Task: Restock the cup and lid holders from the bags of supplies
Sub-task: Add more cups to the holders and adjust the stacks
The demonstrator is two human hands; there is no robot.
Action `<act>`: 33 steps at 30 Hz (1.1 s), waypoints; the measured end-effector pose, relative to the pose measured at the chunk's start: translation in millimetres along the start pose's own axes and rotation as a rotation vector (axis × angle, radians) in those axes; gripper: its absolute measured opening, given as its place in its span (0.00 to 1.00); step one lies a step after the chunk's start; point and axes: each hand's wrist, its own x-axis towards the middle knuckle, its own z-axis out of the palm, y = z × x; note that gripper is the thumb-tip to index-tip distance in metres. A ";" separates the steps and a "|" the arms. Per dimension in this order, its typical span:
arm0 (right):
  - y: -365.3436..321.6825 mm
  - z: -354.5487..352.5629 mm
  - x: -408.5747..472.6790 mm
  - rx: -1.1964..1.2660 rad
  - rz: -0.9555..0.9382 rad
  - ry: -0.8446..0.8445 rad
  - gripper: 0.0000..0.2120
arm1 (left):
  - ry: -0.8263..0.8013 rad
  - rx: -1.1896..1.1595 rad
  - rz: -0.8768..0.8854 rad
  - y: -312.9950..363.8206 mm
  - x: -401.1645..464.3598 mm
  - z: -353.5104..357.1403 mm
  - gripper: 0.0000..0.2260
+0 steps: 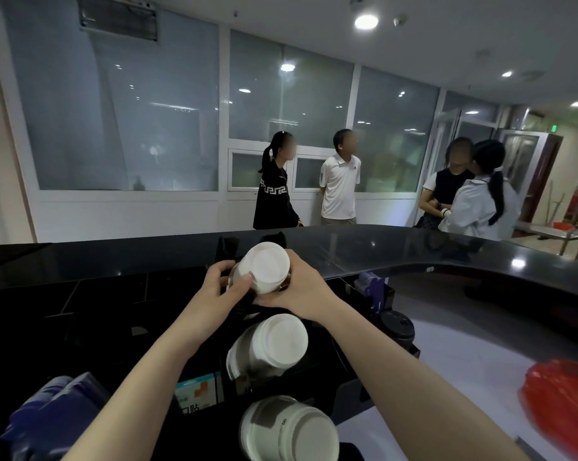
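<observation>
I have the far stack of white paper cups (262, 266) between both hands, bottoms up, at the back of the black cup holder (347, 399), just under the edge of the dark raised counter (414, 247). My left hand (222, 286) curls round its left side, thumb pressed on the cup wall, and my right hand (302, 291) wraps the right side and lower rim. Nearer me in the same holder stands a second stack of upturned cups (269, 344), and nearest, at the holder's front, a third stack (289, 427). Right of the middle stack, at the holder's right edge, sits a stack of black lids (397, 327), with a bluish packet (370, 289) upright just behind it. A teal-and-white label (198, 392) shows left of the middle stack, and a blue bag (55, 414) lies at the lower left. On the pale worktop (464, 371) to my right lies a red plastic bag (563, 400). Beyond the counter four people (339, 188) stand by the windows (121, 111).
</observation>
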 end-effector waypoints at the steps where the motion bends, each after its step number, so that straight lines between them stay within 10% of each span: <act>1: -1.2 0.8 -2.9 -0.004 0.000 0.010 0.35 | 0.002 0.014 -0.001 1.4 -1.3 2.5 0.38; 15: -55.0 -29.3 -69.9 0.045 -0.296 0.216 0.37 | 0.135 -0.013 0.464 44.6 -68.5 25.2 0.29; 33: -21.8 -63.4 -248.7 0.153 -0.295 0.049 0.35 | 0.123 -0.019 0.232 20.6 -228.5 98.6 0.20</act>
